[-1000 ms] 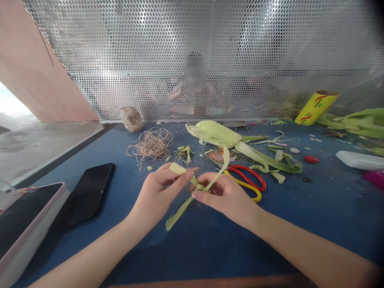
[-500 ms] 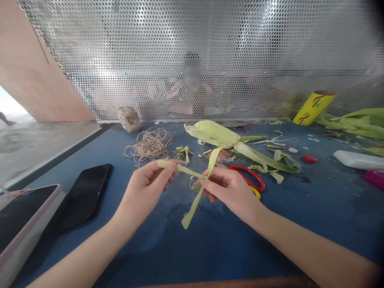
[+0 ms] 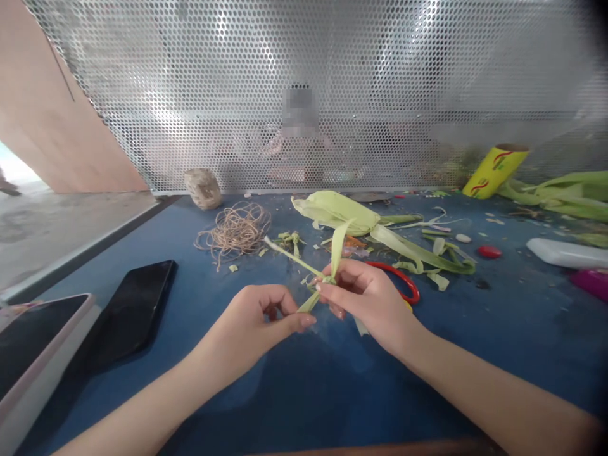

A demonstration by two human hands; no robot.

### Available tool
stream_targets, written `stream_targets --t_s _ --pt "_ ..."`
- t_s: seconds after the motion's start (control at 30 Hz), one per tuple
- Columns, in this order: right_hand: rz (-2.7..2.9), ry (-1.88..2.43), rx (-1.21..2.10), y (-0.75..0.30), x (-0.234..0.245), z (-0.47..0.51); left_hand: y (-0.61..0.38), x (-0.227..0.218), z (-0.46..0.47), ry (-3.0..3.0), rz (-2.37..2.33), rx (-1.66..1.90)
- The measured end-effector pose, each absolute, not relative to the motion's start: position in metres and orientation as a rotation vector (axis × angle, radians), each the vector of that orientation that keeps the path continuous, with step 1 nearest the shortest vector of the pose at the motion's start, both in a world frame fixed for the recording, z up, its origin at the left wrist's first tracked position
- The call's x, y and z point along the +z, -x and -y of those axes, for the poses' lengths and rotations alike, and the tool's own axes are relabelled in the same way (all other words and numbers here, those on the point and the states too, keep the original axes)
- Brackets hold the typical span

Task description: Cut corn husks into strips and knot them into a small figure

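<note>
Between finger and thumb, my right hand (image 3: 363, 291) pinches the crossing point of some pale green corn husk strips (image 3: 338, 247). One strip sticks upward from there, and a thin rolled one points to the upper left. My left hand (image 3: 273, 313) is closed on the lower strip end, just left of my right fingers. Red-handled scissors (image 3: 396, 278) lie partly hidden behind my right hand. Beyond the hands rests a husk-wrapped corn cob (image 3: 337, 212) with a long loose leaf. A small knotted husk piece (image 3: 291, 242) sits left of it.
A tangle of twine (image 3: 235, 231) and a whitish jar-like object (image 3: 203, 188) stand at the back left. A black phone (image 3: 135, 310) and a tablet (image 3: 42, 342) lie left. At right are a yellow tube (image 3: 495, 171), more husks (image 3: 565, 196) and a white object (image 3: 565, 253). A perforated metal panel (image 3: 304, 50) closes the back.
My left hand has let go of the upper-left strip and moved down and right, gripping the lower strip end. My right hand keeps its pinch at the crossing.
</note>
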State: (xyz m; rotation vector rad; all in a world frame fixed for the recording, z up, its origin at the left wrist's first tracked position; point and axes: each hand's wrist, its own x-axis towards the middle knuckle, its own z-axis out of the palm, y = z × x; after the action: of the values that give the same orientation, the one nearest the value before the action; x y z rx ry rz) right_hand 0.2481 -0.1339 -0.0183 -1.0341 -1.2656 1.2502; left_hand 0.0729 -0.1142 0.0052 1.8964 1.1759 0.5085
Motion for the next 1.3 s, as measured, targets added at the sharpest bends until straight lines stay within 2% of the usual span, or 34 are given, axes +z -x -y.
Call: stream_targets --t_s 0.23,0.57,1.1,1.3 --pt "1.131 0.966 1.298 -0.251 -0.014 0.131 -0.070 0.016 0.116 -1.806 -1.112 0.540" --pt "1.370 0.942 1.503 -0.247 -0.018 0.134 -0.076 0.007 0.114 -1.596 -1.014 0.752" --pt "1.435 1.109 1.306 -0.240 -0.015 0.140 -0.084 0.008 0.124 -1.791 -1.283 0.981" --pt "1.406 1.090 1.339 -0.242 -0.016 0.138 -0.083 0.005 0.118 -1.702 -1.123 0.916"
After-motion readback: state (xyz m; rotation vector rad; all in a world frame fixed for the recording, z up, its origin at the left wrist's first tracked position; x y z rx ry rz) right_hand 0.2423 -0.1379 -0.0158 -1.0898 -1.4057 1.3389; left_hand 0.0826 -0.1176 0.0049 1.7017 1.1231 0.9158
